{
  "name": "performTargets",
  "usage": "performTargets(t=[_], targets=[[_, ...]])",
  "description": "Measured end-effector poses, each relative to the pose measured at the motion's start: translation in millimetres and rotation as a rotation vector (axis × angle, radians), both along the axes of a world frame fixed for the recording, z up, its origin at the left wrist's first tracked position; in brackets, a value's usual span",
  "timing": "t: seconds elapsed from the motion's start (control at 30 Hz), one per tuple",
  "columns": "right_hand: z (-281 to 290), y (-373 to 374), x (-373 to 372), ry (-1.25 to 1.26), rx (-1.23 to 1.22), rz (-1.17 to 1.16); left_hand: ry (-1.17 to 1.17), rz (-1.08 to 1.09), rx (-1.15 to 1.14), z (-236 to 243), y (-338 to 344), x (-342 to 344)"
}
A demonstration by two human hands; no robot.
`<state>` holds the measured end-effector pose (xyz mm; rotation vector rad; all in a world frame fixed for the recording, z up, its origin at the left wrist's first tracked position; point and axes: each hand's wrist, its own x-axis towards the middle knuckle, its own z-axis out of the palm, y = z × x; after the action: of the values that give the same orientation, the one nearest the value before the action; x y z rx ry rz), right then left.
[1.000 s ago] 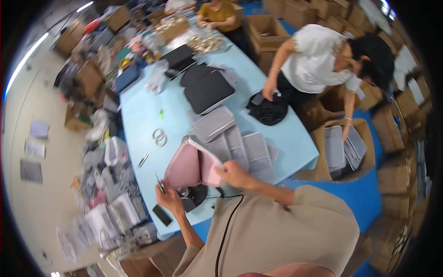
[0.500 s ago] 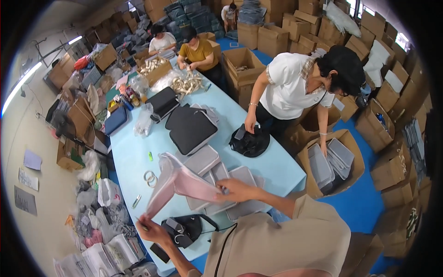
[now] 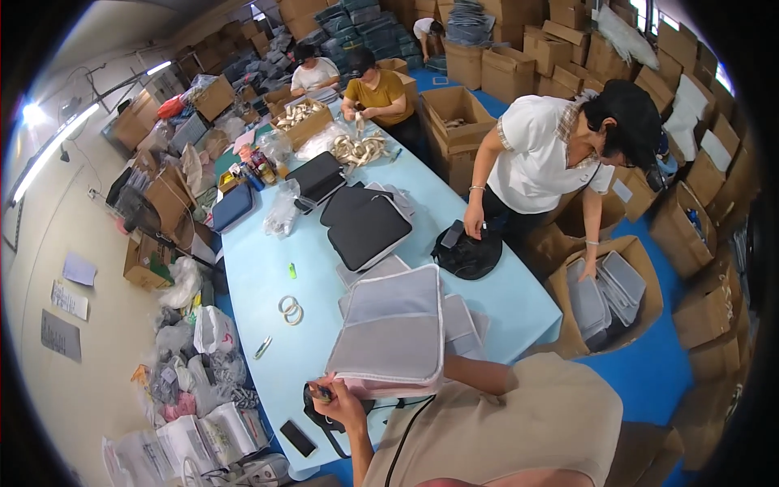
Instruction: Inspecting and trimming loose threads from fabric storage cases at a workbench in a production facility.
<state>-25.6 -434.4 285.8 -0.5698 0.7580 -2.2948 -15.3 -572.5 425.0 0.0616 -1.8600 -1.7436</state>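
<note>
A grey zip case [image 3: 388,329] with pale edging and a lighter blue-grey pocket panel is tilted up in front of me, over the table's near end. My left hand [image 3: 347,406] is closed on its lower left corner. A small dark, partly coloured thing [image 3: 323,394] shows at those fingers, too small to name. My right forearm [image 3: 479,375] reaches behind the case, which hides my right hand. More grey cases [image 3: 461,325] lie beneath and beside it. A black bag or pouch [image 3: 312,402] is partly covered by my left hand.
On the pale blue table [image 3: 251,280] lie black cases [image 3: 365,231], tape rolls [image 3: 290,308], a cutter [image 3: 262,347] and a phone [image 3: 298,437]. A co-worker [image 3: 544,154] at right touches a black bag [image 3: 468,253] and a carton of grey cases [image 3: 604,296]. Others work farther back.
The case was spread with its pink inside showing; now its grey panel faces up. My left hand has moved right with it, and my right hand has passed behind it.
</note>
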Motion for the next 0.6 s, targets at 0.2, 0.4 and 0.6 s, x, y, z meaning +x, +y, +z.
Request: performTargets(t=[0.2, 0.4, 0.6], targets=[[-10, -21, -41, -0.012, 0.022, -0.023, -0.102, -0.146, 0.404, -15, -4, 2], [-52, 42, -9, -0.014, 0.026, -0.057, -0.443, -0.354, 1.113, -65, -17, -22], [-58, 33, -46, -0.013, 0.014, -0.160, -0.751, -0.496, 0.878, -102, 22, -28]])
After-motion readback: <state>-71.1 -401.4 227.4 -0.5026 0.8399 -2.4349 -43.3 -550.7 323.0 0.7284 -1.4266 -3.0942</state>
